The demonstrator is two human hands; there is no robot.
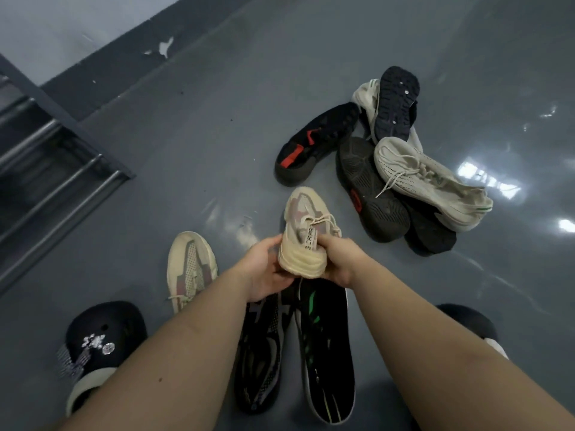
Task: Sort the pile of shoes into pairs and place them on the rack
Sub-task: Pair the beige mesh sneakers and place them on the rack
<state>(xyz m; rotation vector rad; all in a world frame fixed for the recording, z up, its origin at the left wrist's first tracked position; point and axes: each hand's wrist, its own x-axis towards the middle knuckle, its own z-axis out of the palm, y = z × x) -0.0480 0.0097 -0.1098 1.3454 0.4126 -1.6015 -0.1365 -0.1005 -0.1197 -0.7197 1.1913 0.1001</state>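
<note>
Grey glossy floor [217, 135] w/ shoe pile [389, 157] far right; both hands, left [264, 269] & right [337, 262], grip beige sneaker [306, 231] by its heel, probably light, soft mesh, stiffer sole; mate [189, 265] just left.

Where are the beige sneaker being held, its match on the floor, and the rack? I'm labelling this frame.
held beige sneaker [306, 227], head view, on its laced upper.
matching beige sneaker [190, 269], head view, on its mesh upper.
rack [59, 169], head view, on a metal bar.
</note>
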